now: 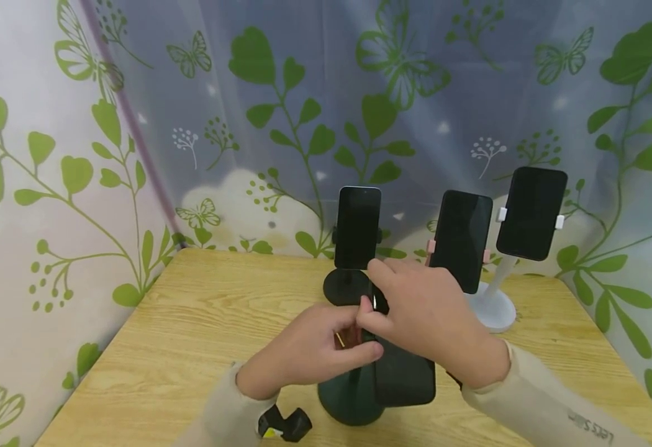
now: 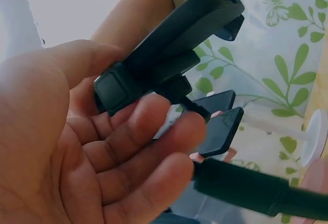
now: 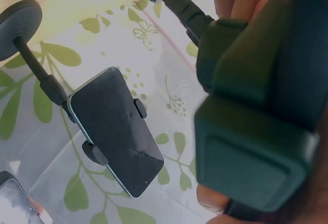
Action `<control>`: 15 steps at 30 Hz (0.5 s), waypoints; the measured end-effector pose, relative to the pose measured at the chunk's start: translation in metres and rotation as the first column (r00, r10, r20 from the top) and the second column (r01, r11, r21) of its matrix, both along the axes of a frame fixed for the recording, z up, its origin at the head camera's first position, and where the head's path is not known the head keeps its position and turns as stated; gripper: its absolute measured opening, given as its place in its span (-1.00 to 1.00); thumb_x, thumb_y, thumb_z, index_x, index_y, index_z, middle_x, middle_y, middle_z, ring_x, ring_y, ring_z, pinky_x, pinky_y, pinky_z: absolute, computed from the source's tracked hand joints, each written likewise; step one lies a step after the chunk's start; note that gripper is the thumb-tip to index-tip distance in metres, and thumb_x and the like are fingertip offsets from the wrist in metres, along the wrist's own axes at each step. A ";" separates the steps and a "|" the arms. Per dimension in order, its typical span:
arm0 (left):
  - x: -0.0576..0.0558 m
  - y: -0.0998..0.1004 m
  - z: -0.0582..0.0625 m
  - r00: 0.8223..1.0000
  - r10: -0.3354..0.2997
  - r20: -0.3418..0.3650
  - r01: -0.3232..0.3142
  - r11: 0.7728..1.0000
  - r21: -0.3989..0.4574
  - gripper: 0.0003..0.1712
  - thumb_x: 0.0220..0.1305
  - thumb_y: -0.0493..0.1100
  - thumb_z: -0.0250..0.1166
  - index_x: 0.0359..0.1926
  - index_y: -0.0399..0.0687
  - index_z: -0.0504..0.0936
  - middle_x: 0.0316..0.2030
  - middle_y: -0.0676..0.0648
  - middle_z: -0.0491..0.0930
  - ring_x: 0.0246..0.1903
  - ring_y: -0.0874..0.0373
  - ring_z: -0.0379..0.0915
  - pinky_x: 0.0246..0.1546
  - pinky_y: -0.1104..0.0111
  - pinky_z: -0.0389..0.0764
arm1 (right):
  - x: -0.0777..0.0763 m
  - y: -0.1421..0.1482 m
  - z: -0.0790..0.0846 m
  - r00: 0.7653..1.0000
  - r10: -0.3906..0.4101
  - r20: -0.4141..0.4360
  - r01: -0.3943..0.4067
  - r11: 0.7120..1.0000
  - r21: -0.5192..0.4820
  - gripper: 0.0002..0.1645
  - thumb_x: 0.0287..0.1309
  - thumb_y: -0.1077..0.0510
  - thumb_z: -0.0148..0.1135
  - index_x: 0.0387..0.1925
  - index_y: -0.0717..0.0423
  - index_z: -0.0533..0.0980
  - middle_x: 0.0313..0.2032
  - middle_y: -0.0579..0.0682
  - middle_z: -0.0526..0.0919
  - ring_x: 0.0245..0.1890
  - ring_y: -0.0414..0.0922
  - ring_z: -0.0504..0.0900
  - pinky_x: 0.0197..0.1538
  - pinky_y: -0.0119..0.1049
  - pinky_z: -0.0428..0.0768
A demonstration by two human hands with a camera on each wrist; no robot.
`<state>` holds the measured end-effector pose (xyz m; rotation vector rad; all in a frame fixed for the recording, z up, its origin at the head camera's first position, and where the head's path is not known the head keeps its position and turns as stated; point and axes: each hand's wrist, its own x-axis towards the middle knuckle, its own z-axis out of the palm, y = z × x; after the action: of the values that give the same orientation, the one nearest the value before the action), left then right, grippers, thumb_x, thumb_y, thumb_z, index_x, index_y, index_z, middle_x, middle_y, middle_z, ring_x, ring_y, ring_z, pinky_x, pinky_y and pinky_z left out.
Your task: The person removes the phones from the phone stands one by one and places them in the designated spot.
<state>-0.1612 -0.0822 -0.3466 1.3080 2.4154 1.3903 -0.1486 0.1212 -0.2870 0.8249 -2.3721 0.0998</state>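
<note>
In the head view a dark green phone holder (image 1: pixel 351 400) stands near the front of the table, with a black phone (image 1: pixel 405 375) tilted in its clamp. My left hand (image 1: pixel 323 344) is at the clamp's left side; its thumb lies toward the phone's edge and the other fingers curl below. The left wrist view shows those fingertips against the underside of the clamp (image 2: pixel 115 88). From the right, my right hand (image 1: pixel 423 307) grips the clamp's upper end and covers part of the phone. In the right wrist view its fingertips (image 3: pixel 212 198) show just under the clamp's square end.
Behind my hands, a black holder (image 1: pixel 345 287) bears a phone (image 1: pixel 357 226). To the right, another phone (image 1: pixel 462 239) sits in pink clips, and a white stand (image 1: pixel 493 310) carries a further phone (image 1: pixel 533 211). A patterned curtain (image 1: pixel 315 93) hangs behind the wooden table (image 1: pixel 208 298).
</note>
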 end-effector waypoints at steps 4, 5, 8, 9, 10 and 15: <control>0.001 0.002 -0.001 0.997 -0.023 0.074 0.022 1.000 0.020 -0.91 0.47 0.00 0.33 -0.14 0.15 0.65 -0.55 0.22 0.57 -0.61 0.33 0.49 -0.55 0.41 0.54 | -0.001 0.001 -0.001 1.000 -0.004 0.029 0.004 1.000 -0.006 -0.67 0.03 0.04 0.27 -0.52 -0.05 0.24 -0.66 -0.20 0.11 -0.71 -0.26 0.06 -0.63 -0.36 -0.01; 0.001 0.002 -0.002 0.996 -0.029 0.087 0.027 0.999 0.023 -0.90 0.47 0.00 0.33 -0.13 0.15 0.65 -0.55 0.21 0.57 -0.61 0.32 0.49 -0.56 0.40 0.53 | -0.001 0.001 -0.001 0.999 -0.003 0.036 0.003 1.000 -0.005 -0.67 0.03 0.04 0.26 -0.52 -0.05 0.24 -0.65 -0.20 0.11 -0.71 -0.26 0.07 -0.63 -0.37 -0.01; 0.001 0.002 -0.003 0.991 -0.055 0.124 0.050 0.998 0.042 -0.91 0.49 -0.02 0.31 -0.11 0.13 0.65 -0.58 0.19 0.57 -0.65 0.30 0.46 -0.57 0.41 0.50 | 0.000 0.000 -0.001 0.999 0.004 0.044 -0.004 1.000 -0.006 -0.66 0.02 0.05 0.27 -0.52 -0.05 0.23 -0.65 -0.20 0.12 -0.70 -0.26 0.08 -0.63 -0.37 0.00; 0.001 0.002 -0.003 0.990 -0.061 0.128 0.055 0.997 0.049 -0.91 0.48 -0.03 0.31 -0.13 0.11 0.65 -0.61 0.19 0.54 -0.67 0.30 0.42 -0.57 0.41 0.49 | 0.000 0.000 -0.001 0.999 0.008 0.043 -0.008 1.000 -0.006 -0.66 0.01 0.06 0.27 -0.52 -0.05 0.22 -0.65 -0.20 0.12 -0.70 -0.26 0.08 -0.62 -0.37 -0.01; 0.000 0.002 -0.003 0.989 -0.068 0.131 0.061 0.997 0.056 -0.92 0.48 -0.05 0.31 -0.17 0.09 0.64 -0.64 0.17 0.50 -0.68 0.30 0.39 -0.57 0.43 0.47 | 0.000 0.000 -0.001 0.999 0.015 0.039 -0.015 1.000 -0.004 -0.65 0.00 0.06 0.26 -0.53 -0.05 0.21 -0.64 -0.20 0.12 -0.69 -0.26 0.08 -0.62 -0.38 -0.01; -0.003 0.002 -0.005 0.987 -0.099 0.128 0.089 0.992 0.084 -0.83 0.46 -0.11 0.33 -0.31 0.03 0.55 -0.74 0.14 0.27 -0.72 0.31 0.28 -0.54 0.47 0.40 | 0.001 0.000 -0.001 0.999 0.050 0.011 -0.050 0.999 0.005 -0.64 -0.02 0.06 0.25 -0.54 -0.06 0.18 -0.63 -0.20 0.10 -0.67 -0.25 0.08 -0.61 -0.39 -0.04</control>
<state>-0.1646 -0.0799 -0.3521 1.2842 2.2063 1.5085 -0.1475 0.1213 -0.2882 0.8887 -2.3631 0.1191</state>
